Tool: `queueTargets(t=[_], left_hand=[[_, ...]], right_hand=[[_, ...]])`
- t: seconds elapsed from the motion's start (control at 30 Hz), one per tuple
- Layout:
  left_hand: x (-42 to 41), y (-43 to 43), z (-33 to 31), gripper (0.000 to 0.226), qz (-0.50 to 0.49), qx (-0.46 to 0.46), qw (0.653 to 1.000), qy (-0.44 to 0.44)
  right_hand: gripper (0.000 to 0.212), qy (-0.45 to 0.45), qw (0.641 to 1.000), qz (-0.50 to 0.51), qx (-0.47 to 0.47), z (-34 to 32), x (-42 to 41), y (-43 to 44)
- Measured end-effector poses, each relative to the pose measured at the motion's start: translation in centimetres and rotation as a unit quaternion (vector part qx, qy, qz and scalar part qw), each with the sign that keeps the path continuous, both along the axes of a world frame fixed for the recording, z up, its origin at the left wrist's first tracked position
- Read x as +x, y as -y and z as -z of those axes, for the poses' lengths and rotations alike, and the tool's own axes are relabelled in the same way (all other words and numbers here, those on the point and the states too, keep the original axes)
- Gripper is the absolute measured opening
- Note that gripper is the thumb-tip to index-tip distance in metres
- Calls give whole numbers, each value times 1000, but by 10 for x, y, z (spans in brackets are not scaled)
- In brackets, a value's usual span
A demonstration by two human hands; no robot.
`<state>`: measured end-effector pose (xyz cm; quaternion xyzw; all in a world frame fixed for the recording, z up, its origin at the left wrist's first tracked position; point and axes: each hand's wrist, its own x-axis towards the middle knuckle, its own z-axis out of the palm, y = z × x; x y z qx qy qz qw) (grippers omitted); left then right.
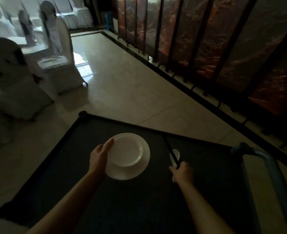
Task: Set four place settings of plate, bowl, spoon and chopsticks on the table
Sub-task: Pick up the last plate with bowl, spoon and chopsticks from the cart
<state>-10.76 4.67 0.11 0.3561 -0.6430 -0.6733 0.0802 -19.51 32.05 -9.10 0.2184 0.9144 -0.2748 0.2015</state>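
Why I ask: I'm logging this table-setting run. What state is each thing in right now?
plate: gripped at its left rim by the left hand, carrying the bowl; lifted or resting on the dark cart top, cannot tell.
bowl: sits on the plate, toward its far edge.
chopsticks: held in the right hand, tips pointing away.
spoon: held with the chopsticks in the same hand.

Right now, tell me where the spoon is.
Head view, right side: the white spoon is in the right hand with the black chopsticks, right of the plate.
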Motion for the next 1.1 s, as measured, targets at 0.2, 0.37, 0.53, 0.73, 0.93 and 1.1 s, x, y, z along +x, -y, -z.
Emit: queueTargets(t=[0.2, 0.37, 0.53, 0.73, 0.93, 1.1], left_hand=[[9, 21, 3, 44, -5, 14, 1000, 4], [9, 35, 3, 38, 6, 32, 999, -4], [8, 52, -5, 35, 11, 34, 999, -23], [23, 89, -23, 41, -11, 28, 998, -58], [54, 138, -38, 46, -65, 7, 995, -80], [90, 182, -53, 57, -126, 4, 989, -82]], right_hand=[[28, -4, 998, 34, -58, 2, -3, -9], [19, -56, 956, 99, -269, -35, 14, 20], [18, -100, 921, -1, -376, -98, 39, 79], [14, -103, 900, -85, -415, -140, 58, 138], [9, -96, 897, -122, -413, -151, 65, 195], [11, -83, 879, -199, -425, -161, 70, 247]])
